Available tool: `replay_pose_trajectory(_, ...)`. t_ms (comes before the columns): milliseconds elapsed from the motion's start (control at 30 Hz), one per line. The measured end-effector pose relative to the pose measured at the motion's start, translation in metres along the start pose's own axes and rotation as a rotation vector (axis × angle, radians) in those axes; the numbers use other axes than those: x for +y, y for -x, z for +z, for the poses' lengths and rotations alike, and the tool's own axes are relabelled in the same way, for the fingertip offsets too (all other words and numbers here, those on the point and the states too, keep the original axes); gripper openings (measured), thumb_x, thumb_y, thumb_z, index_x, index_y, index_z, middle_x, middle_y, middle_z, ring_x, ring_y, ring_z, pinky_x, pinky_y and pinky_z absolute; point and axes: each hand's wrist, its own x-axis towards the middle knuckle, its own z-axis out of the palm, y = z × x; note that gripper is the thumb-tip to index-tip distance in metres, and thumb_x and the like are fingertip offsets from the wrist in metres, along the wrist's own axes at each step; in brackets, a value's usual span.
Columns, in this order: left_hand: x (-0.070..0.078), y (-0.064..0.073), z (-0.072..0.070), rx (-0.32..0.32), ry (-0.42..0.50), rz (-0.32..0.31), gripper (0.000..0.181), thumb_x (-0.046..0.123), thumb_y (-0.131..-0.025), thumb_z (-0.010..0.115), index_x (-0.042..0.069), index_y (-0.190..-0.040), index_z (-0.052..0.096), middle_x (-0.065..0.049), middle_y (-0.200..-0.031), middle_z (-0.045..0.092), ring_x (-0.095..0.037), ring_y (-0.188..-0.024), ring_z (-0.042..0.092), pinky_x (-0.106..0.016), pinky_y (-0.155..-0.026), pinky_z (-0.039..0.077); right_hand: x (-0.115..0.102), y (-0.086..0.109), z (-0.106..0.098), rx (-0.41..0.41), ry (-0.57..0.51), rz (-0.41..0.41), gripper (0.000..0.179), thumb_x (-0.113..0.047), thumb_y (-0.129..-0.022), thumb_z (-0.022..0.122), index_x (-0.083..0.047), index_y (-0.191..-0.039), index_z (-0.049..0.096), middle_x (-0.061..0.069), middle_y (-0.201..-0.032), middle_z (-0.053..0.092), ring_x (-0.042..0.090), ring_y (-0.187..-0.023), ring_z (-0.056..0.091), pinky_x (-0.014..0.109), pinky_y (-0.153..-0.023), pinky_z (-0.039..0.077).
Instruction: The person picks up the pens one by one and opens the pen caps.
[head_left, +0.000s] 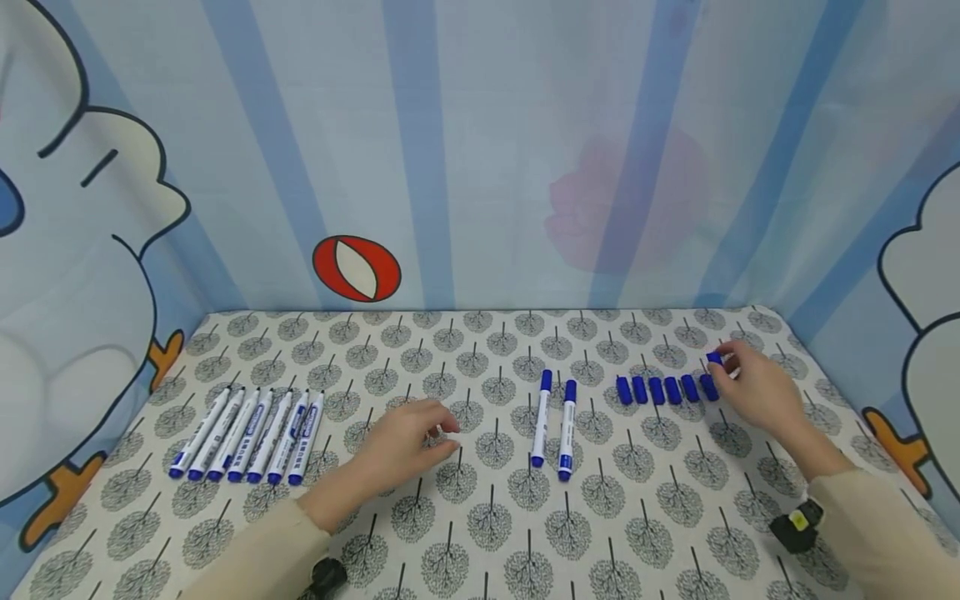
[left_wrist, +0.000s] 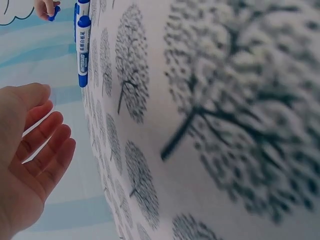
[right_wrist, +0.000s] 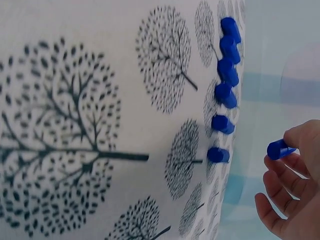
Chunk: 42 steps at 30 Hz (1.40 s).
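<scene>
My right hand (head_left: 759, 390) pinches a blue marker cap (right_wrist: 280, 149) between thumb and finger, held above the cloth at the right end of a row of several blue caps (head_left: 656, 390). In the right wrist view that row runs along the cloth beside the hand. My left hand (head_left: 408, 442) hovers over the middle of the table with relaxed, slightly bent fingers and nothing in them. To its right lie two capped whiteboard markers (head_left: 542, 418), white with blue caps. Left of it, several uncapped white markers (head_left: 251, 437) lie side by side, dark tips pointing away.
A white tablecloth (head_left: 491, 521) with grey tree prints covers the table. Behind it hangs a light blue striped curtain (head_left: 487, 150) with cartoon figures, which also encloses the left and right sides. Dark wrist devices (head_left: 797, 527) sit at the sleeves.
</scene>
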Motion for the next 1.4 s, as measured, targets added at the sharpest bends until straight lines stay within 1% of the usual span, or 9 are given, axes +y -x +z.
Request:
replay_pose_trajectory(100, 0.003, -0.005, 0.003, -0.001, -0.017, 0.009, 0.014, 0.024, -0.079, 0.071, 0.018, -0.09, 0.066, 0.008, -0.086, 0.063, -0.006, -0.076, 0.058, -0.018, -0.065, 0.048, 0.006, 0.0, 0.0, -0.01, -0.008, 0.026, 0.037, -0.022, -0.093, 0.049, 0.005, -0.118, 0.046, 0.024, -0.094, 0.059, 0.015, -0.052, 0.049, 0.029, -0.041, 0.037)
replay_pose_trajectory(300, 0.012, -0.015, 0.003, 0.005, -0.012, 0.016, 0.014, 0.025, -0.078, 0.071, 0.019, -0.09, 0.066, 0.011, -0.086, 0.062, -0.005, -0.077, 0.058, -0.017, -0.066, 0.048, 0.015, 0.001, 0.0, -0.033, -0.011, 0.079, 0.04, -0.024, -0.094, 0.047, 0.007, -0.119, 0.044, 0.024, -0.091, 0.059, 0.016, -0.051, 0.048, 0.029, -0.042, 0.035)
replay_pose_trajectory(433, 0.017, -0.021, 0.005, 0.022, -0.017, 0.02, 0.014, 0.025, -0.078, 0.071, 0.018, -0.089, 0.066, 0.009, -0.085, 0.062, -0.007, -0.076, 0.059, -0.018, -0.065, 0.047, 0.02, 0.0, 0.003, -0.049, 0.0, 0.093, 0.041, -0.023, -0.093, 0.048, 0.01, -0.117, 0.044, 0.024, -0.087, 0.06, 0.017, -0.052, 0.049, 0.029, -0.043, 0.036)
replay_pose_trajectory(600, 0.022, -0.028, 0.01, 0.027, 0.006, 0.017, 0.013, 0.025, -0.079, 0.069, 0.017, -0.09, 0.066, 0.008, -0.084, 0.063, -0.008, -0.075, 0.059, -0.02, -0.064, 0.047, 0.028, -0.002, 0.008, -0.086, 0.018, 0.117, 0.039, -0.022, -0.091, 0.051, 0.01, -0.114, 0.047, 0.024, -0.085, 0.06, 0.019, -0.055, 0.053, 0.029, -0.044, 0.038)
replay_pose_trajectory(767, 0.026, -0.036, 0.016, -0.005, 0.023, -0.009, 0.015, 0.025, -0.08, 0.068, 0.016, -0.092, 0.066, 0.006, -0.087, 0.065, -0.009, -0.077, 0.059, -0.02, -0.066, 0.047, 0.037, -0.003, 0.014, -0.138, 0.034, 0.146, 0.041, -0.025, -0.091, 0.051, 0.008, -0.115, 0.047, 0.025, -0.087, 0.06, 0.021, -0.058, 0.055, 0.031, -0.045, 0.039)
replay_pose_trajectory(1000, 0.033, -0.045, 0.022, -0.084, 0.039, -0.081, 0.021, 0.027, -0.082, 0.067, 0.014, -0.099, 0.065, 0.004, -0.095, 0.064, -0.012, -0.082, 0.06, -0.02, -0.067, 0.047, 0.043, -0.005, 0.023, -0.155, 0.043, 0.172, 0.038, -0.026, -0.091, 0.051, 0.006, -0.112, 0.048, 0.025, -0.089, 0.06, 0.028, -0.066, 0.057, 0.035, -0.051, 0.042)
replay_pose_trajectory(1133, 0.035, -0.048, 0.027, -0.113, 0.04, -0.074, 0.021, 0.026, -0.083, 0.066, 0.013, -0.099, 0.065, 0.004, -0.096, 0.064, -0.011, -0.082, 0.06, -0.02, -0.067, 0.047, 0.043, -0.004, 0.024, -0.155, 0.042, 0.192, 0.038, -0.026, -0.091, 0.05, 0.006, -0.11, 0.048, 0.024, -0.088, 0.059, 0.027, -0.064, 0.055, 0.033, -0.05, 0.04)
replay_pose_trajectory(1267, 0.037, -0.049, 0.031, -0.123, 0.032, -0.069, 0.02, 0.026, -0.082, 0.066, 0.014, -0.098, 0.065, 0.004, -0.095, 0.063, -0.011, -0.081, 0.059, -0.019, -0.067, 0.047, 0.041, -0.003, 0.024, -0.146, 0.038, 0.192, 0.037, -0.024, -0.091, 0.05, 0.007, -0.11, 0.048, 0.024, -0.087, 0.06, 0.025, -0.061, 0.054, 0.031, -0.047, 0.039)
replay_pose_trajectory(1400, 0.039, -0.05, 0.035, -0.128, 0.004, -0.083, 0.021, 0.027, -0.082, 0.067, 0.014, -0.098, 0.065, 0.004, -0.094, 0.062, -0.009, -0.08, 0.058, -0.019, -0.067, 0.047, 0.04, -0.004, 0.026, -0.133, 0.036, 0.181, 0.037, -0.023, -0.091, 0.049, 0.007, -0.111, 0.048, 0.023, -0.085, 0.06, 0.021, -0.059, 0.053, 0.029, -0.046, 0.037)
